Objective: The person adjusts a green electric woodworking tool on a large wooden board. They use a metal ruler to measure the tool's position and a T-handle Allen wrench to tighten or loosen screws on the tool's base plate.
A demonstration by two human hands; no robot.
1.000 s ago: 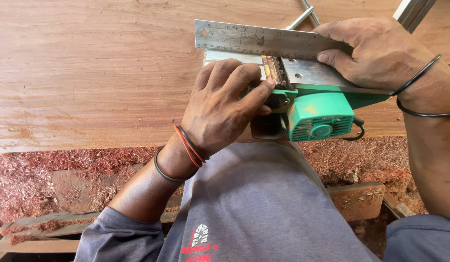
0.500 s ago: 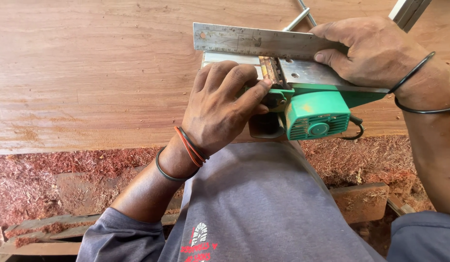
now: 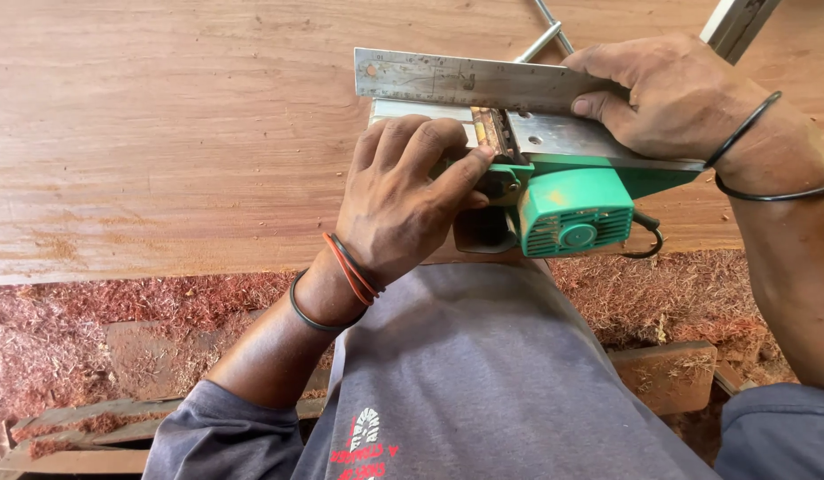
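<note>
Green plastic housing marks the electric planer [image 3: 572,209], which is being kept upside down at the near edge of the wide wooden tabletop [image 3: 163,133], its metal sole turned upward. A steel ruler [image 3: 465,80] is being pressed flat along the far side of the sole by the right hand [image 3: 687,98], whose fingers [image 3: 598,105] are closed down on the ruler's end. The left hand [image 3: 403,200] is being rested on the planer's front part, its fingers [image 3: 461,169] curled over the body, with the thumb tip touching the edge of the blade slot [image 3: 492,133]. Red sawdust [image 3: 119,311] is lying thick on the floor below. As a judgement, the thumb is being placed very close to the cutter, so a cut could be caused if the drum is turned or the switch is touched. The ruler could also be slipped off the sole, because it is being held only at one end.
</note>
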